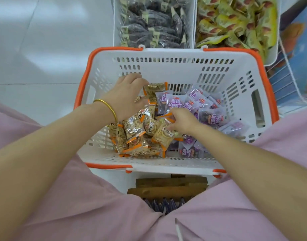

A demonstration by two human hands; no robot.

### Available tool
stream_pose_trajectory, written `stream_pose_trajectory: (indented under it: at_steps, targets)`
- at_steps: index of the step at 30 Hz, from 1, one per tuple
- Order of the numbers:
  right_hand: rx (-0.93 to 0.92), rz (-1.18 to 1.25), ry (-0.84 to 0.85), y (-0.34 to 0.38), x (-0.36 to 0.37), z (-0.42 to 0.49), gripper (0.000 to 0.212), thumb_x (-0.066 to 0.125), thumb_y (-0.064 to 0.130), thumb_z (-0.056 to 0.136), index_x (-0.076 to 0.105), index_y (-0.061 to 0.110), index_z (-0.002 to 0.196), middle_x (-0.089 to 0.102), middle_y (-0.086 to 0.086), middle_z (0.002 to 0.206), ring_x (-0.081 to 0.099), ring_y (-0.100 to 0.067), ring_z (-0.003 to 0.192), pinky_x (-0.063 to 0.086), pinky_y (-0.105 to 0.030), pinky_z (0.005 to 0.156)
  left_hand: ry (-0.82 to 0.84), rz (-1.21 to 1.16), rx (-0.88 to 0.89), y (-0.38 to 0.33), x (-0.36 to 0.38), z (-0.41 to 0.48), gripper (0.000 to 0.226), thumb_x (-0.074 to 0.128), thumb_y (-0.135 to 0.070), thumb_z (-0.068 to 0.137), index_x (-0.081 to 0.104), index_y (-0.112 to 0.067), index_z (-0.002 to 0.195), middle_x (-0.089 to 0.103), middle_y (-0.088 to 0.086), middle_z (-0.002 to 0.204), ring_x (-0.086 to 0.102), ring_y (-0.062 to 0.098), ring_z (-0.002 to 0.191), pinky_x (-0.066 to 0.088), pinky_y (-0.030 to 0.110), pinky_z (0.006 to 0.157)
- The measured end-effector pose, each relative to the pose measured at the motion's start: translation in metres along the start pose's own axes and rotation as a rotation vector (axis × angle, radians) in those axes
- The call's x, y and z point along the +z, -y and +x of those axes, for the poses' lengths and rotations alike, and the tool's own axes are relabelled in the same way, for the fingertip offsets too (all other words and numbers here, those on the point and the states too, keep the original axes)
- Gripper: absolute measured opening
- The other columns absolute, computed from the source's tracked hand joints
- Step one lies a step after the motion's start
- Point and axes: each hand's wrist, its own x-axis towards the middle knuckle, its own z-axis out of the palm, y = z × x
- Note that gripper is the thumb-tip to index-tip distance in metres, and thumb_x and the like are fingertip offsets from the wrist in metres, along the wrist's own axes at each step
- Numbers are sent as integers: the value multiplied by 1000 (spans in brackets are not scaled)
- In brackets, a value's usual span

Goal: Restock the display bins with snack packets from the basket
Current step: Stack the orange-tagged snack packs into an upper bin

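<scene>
A white basket with orange handles sits in front of me. It holds several tan-and-orange snack packets on its left side and several purple packets on its right. My left hand, with a gold bangle on the wrist, reaches into the basket's left side, fingers curled down onto tan packets; what it holds is hidden. My right hand pinches the orange edge of a tan packet in the middle of the pile.
Beyond the basket stand two white display bins: the left bin holds dark purple-grey packets, the right bin yellow-and-red ones. A white wire rack is at the right. My pink-clothed knees flank a wooden stool below.
</scene>
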Motion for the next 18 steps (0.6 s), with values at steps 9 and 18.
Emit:
stream_pose_trajectory:
  at_steps: [9, 18]
  targets:
    - [-23, 715, -190, 17, -85, -24, 28, 72, 7, 81, 58, -2, 104, 66, -22, 101, 58, -16, 70, 47, -25, 59, 168, -393, -97, -32, -5, 22, 81, 67, -34, 82, 19, -22, 145, 44, 7, 138, 53, 21, 115, 45, 35, 94]
    - [55, 1154, -383, 18, -100, -36, 9, 55, 23, 95, 57, 18, 88, 61, 5, 78, 60, -5, 62, 52, -26, 57, 26, -475, -149, -33, -24, 39, 72, 69, -27, 83, 30, -20, 143, 50, 12, 132, 55, 19, 92, 45, 24, 71]
